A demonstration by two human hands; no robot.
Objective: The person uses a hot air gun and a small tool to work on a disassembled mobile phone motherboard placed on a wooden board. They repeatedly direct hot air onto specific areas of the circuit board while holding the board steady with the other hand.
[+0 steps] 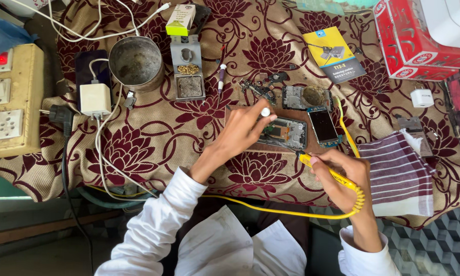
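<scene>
An opened phone body (291,132) with its circuit board showing lies on a brown board (271,146) on the floral cloth. My left hand (243,128) rests at its left edge, pinching a thin tool with a white round cap (265,111). Gripped in my right hand (345,179) is a yellow soldering iron (326,172) with a coiled yellow cord; its dark tip points up-left at the lower edge of the phone. A small phone screen part (325,126) and another opened phone frame (306,97) lie just beyond.
A metal cup (136,62), a soldering stand with brass wool (188,74), a white charger (95,99) with cables and a switchboard (7,102) sit to the left. A yellow booklet (334,54), red box (416,43) and striped cloth (399,174) lie right.
</scene>
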